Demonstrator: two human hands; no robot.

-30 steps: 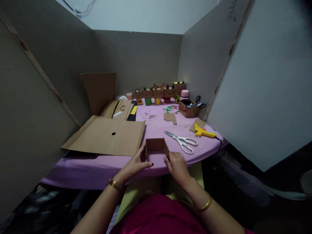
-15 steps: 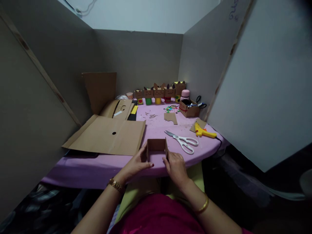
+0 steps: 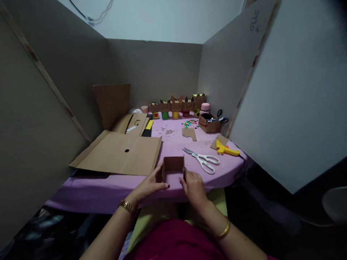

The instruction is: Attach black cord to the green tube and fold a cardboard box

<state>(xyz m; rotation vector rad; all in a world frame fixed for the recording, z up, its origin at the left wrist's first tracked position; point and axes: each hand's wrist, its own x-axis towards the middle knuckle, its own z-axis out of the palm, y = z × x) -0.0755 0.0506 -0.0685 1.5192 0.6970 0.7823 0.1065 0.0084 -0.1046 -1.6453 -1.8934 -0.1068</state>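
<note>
A folded cardboard strip (image 3: 174, 163) stands on its edge at the front of the table, bent into a back wall and two side walls, with the tablecloth showing between them. My left hand (image 3: 151, 185) holds its left wall, thumb stretched along the near side. Around the right wall my right hand (image 3: 194, 186) is closed, thumb on the inner face and fingers outside. White-handled scissors (image 3: 202, 159) lie with blades apart just beyond my right hand. Left of the strip is a large flat cardboard sheet (image 3: 116, 153) with a dark round hole.
A yellow glue gun (image 3: 227, 148) with a black cord rests at the right edge. Behind are a cut cardboard scrap (image 3: 189, 134), colourful bits (image 3: 189, 124), a box of tools (image 3: 209, 124), a pink bottle (image 3: 205, 107) and several cardboard animal figures (image 3: 176, 106). Grey partitions (image 3: 154, 68) surround the table.
The view has tilted slightly, so everything sits a little lower in the picture. Both hands keep their hold on the cardboard strip, with hardly any movement.
</note>
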